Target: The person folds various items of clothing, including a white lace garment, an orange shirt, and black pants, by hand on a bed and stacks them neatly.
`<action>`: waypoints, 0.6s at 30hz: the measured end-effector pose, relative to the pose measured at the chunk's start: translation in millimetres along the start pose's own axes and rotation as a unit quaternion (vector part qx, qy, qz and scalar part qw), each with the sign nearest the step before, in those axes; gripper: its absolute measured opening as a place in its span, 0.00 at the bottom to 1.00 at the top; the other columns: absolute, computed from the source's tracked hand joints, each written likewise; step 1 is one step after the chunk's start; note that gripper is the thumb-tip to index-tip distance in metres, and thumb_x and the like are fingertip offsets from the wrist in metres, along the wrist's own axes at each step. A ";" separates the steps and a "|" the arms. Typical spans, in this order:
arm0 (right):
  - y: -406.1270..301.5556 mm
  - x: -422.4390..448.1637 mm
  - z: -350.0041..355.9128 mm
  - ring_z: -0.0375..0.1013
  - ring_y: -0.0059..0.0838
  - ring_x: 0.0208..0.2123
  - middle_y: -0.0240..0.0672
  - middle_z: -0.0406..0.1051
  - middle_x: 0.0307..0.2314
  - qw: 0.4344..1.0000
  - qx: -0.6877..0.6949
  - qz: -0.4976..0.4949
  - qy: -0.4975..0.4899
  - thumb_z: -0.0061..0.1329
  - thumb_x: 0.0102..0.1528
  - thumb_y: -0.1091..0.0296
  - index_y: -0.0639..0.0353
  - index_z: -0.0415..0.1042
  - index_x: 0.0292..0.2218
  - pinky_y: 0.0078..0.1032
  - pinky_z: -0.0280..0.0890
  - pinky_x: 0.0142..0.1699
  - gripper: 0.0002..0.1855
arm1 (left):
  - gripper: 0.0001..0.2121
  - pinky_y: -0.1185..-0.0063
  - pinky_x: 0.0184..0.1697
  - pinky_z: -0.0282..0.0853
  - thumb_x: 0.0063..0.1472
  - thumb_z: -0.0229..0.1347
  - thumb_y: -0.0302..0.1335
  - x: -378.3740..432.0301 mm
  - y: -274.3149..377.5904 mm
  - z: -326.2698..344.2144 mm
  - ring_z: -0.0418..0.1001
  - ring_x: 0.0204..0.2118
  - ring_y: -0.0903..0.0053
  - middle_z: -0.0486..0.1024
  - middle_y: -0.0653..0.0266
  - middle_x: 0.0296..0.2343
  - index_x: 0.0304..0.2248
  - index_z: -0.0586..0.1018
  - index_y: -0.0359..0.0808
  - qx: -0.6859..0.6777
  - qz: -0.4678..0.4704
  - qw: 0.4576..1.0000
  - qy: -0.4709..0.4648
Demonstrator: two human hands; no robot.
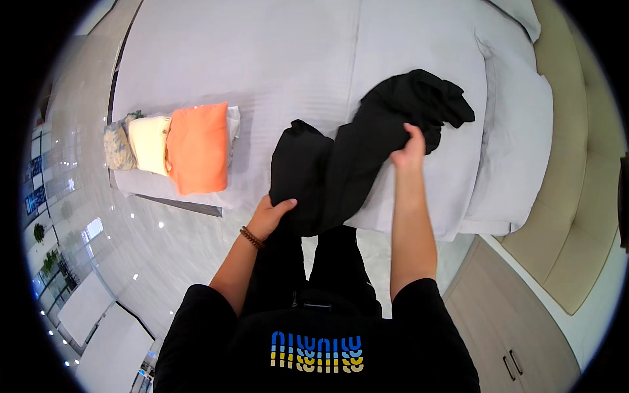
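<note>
A crumpled black garment (344, 162) lies across the near edge of a bed with a white sheet (295, 59). My left hand (271, 213) grips its lower left edge, thumb on top of the cloth and fingers underneath. Further right, my right hand (411, 147) holds the garment by its right side, with the fingertips partly hidden. The cloth twists between the two hands, and its far end is bunched towards the pillows. Whether it is a shirt or trousers I cannot tell.
To the left on the bed sit a folded orange garment (199, 147), a folded cream garment (150, 144) and a patterned bundle (119, 147). White pillows (516, 147) lean by a beige padded headboard (565, 196) at right. A wooden cabinet (506, 314) stands at lower right.
</note>
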State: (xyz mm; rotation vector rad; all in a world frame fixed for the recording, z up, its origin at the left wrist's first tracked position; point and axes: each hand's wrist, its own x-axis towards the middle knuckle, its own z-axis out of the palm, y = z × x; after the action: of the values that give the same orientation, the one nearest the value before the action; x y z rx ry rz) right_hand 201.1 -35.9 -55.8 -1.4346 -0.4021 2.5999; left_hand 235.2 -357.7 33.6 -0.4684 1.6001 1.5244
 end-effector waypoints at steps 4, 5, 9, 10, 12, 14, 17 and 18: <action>-81.8 -17.3 9.8 0.64 0.44 0.44 0.43 0.66 0.40 0.987 0.050 -0.147 -0.029 0.38 0.35 0.73 0.64 0.66 0.39 0.42 0.57 0.52 0.24 | 0.20 0.82 0.43 0.63 0.52 0.54 0.29 1.9 7.8 -43.3 0.69 0.40 0.77 0.71 0.59 0.38 0.42 0.69 0.25 -0.006 0.054 0.987 0.152; -94.8 -37.8 20.9 0.63 0.45 0.45 0.44 0.65 0.41 0.976 0.068 -0.190 -0.080 0.38 0.34 0.72 0.65 0.66 0.40 0.42 0.56 0.53 0.27 | 0.20 0.82 0.44 0.63 0.52 0.54 0.30 1.3 8.9 -54.3 0.68 0.40 0.77 0.71 0.60 0.38 0.41 0.69 0.25 -0.016 0.097 0.975 0.197; -144.9 -120.5 51.2 0.61 0.43 0.48 0.44 0.64 0.44 0.920 0.021 -0.327 -0.217 0.40 0.42 0.61 0.64 0.65 0.44 0.39 0.54 0.55 0.27 | 0.19 0.80 0.44 0.62 0.52 0.54 0.32 26.7 14.1 -84.1 0.69 0.39 0.75 0.71 0.59 0.36 0.40 0.69 0.26 0.071 0.091 0.970 0.215; -139.6 -147.8 80.0 0.60 0.41 0.49 0.43 0.63 0.45 0.903 0.016 -0.399 -0.156 0.41 0.46 0.53 0.63 0.63 0.46 0.37 0.53 0.55 0.29 | 0.20 0.79 0.44 0.62 0.51 0.55 0.32 38.9 15.1 -88.5 0.69 0.39 0.74 0.71 0.56 0.36 0.39 0.70 0.26 0.164 0.079 0.964 0.196; -145.2 -152.0 70.6 0.60 0.39 0.49 0.42 0.63 0.45 0.877 0.046 -0.243 -0.413 0.40 0.49 0.52 0.63 0.62 0.47 0.36 0.52 0.56 0.28 | 0.19 0.76 0.44 0.62 0.47 0.57 0.34 39.8 29.3 -74.1 0.68 0.40 0.66 0.71 0.50 0.34 0.36 0.71 0.27 0.376 0.136 0.894 0.201; -125.7 -158.1 84.8 0.60 0.38 0.49 0.41 0.63 0.45 0.892 0.026 -0.259 -0.370 0.40 0.50 0.55 0.63 0.62 0.47 0.35 0.52 0.56 0.27 | 0.19 0.75 0.45 0.62 0.48 0.56 0.33 43.8 45.2 -44.4 0.68 0.40 0.64 0.71 0.50 0.35 0.36 0.71 0.28 0.383 0.269 0.852 0.233; -81.2 -143.7 74.0 0.62 0.37 0.47 0.40 0.64 0.44 0.930 -0.034 -0.252 -0.265 0.42 0.50 0.61 0.63 0.64 0.45 0.33 0.55 0.54 0.23 | 0.16 0.73 0.46 0.60 0.51 0.52 0.31 51.6 71.0 11.6 0.66 0.42 0.63 0.71 0.51 0.36 0.37 0.72 0.29 0.307 0.355 0.872 0.141; -53.3 -145.0 76.9 0.64 0.36 0.46 0.39 0.66 0.42 0.950 -0.045 -0.212 -0.225 0.43 0.49 0.64 0.63 0.66 0.43 0.31 0.57 0.52 0.20 | 0.16 0.75 0.47 0.60 0.54 0.50 0.30 54.7 74.3 26.5 0.66 0.43 0.67 0.71 0.54 0.37 0.40 0.71 0.29 0.275 0.355 0.891 0.061</action>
State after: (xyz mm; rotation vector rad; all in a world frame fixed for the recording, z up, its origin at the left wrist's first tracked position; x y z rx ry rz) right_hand 213.3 -34.2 116.4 -0.6517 -0.7919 2.5372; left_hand 156.2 -303.6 40.2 0.3979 2.3537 1.4375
